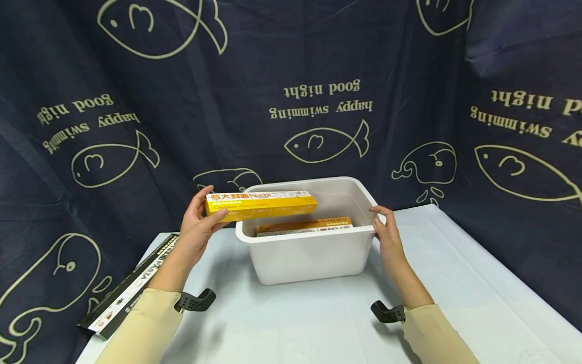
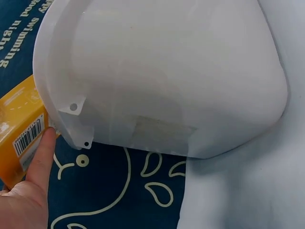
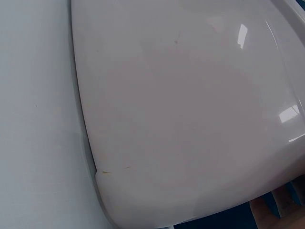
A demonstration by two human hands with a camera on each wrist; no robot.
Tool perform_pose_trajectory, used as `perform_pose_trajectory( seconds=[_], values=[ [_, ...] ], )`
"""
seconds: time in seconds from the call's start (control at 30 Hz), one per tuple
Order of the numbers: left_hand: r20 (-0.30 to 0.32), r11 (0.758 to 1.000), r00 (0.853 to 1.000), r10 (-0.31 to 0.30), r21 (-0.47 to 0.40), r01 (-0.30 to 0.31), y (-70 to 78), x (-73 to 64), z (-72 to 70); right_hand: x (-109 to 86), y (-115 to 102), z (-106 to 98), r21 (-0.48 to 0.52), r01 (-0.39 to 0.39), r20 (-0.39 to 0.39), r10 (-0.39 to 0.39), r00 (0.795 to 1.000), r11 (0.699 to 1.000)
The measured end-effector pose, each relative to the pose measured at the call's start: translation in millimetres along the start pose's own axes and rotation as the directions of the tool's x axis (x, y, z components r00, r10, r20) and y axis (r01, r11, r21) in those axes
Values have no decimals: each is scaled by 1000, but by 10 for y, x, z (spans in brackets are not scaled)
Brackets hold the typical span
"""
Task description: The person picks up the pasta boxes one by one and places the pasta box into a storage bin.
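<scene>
A long yellow pasta box (image 1: 268,206) with a white top edge is gripped at its left end by my left hand (image 1: 195,230). The box is held above the rim of a white plastic bin (image 1: 313,258), its right part over the opening. In the left wrist view, the barcode end of the yellow box (image 2: 21,133) shows beside the bin. My right hand (image 1: 387,235) holds the bin's right rim, fingers over the edge and thumb near its front corner. Inside the bin lies an orange-brown pasta box (image 1: 304,225), partly hidden by the front wall.
On the left of the white-covered table (image 1: 313,318) lies a long black-and-white pasta box (image 1: 132,290), partly behind my left forearm. A dark blue curtain (image 1: 254,76) with fish drawings hangs close behind the bin and along both sides.
</scene>
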State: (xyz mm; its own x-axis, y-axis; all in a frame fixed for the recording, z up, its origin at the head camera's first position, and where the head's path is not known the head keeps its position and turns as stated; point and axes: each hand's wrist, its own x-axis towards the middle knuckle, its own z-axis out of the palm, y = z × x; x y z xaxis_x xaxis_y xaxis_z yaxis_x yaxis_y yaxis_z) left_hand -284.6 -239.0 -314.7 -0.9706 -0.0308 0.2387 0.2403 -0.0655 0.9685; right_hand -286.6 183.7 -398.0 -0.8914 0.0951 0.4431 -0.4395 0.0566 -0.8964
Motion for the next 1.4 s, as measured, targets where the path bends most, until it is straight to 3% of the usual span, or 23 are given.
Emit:
perform_pose_trajectory(
  seconds=[0.4,0.87,1.13,1.4],
  values=[
    [49,981,999,11,193,-20,26,104,97,6,5,-10,-3,-8,9,8,1000,1000],
    [57,962,997,-43,272,26,-9,154,156,2,-14,-10,-6,-8,8,8,1000,1000],
    [137,952,990,-15,303,-27,-45,161,135,4,-12,-10,-19,-7,10,7,1000,1000],
    [58,940,998,-36,341,14,-99,225,164,1,-8,-2,-16,-11,9,11,1000,1000]
  ],
)
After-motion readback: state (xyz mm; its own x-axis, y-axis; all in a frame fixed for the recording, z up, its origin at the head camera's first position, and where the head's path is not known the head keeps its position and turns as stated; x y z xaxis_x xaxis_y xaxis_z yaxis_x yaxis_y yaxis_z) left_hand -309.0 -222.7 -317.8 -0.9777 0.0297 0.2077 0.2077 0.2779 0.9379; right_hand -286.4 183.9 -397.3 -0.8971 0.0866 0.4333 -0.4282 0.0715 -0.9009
